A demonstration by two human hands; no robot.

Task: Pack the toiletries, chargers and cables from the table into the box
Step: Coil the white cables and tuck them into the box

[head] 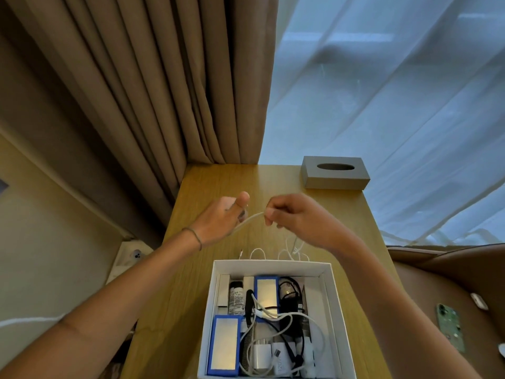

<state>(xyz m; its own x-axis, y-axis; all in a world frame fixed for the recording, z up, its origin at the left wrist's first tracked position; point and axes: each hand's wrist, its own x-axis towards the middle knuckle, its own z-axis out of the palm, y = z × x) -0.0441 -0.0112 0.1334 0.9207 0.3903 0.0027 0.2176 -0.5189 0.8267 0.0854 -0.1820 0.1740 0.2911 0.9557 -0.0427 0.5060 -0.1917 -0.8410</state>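
Hands: raised side by side at mid-frame above a wooden table (218, 181), the left hand (218, 220) and right hand (295, 217) slightly apart.
White cable (250, 218): stretched between the two; right fingers pinch one end, the left grips the other, thumb up. Its slack (293, 248) drops in loops behind the box.
White box (338, 310): lower centre, below the hands, holding blue cartons (224, 346), a bottle (237, 300), chargers (273, 356) and tangled cables.
Grey tissue box (335, 173): at the table's far right corner.
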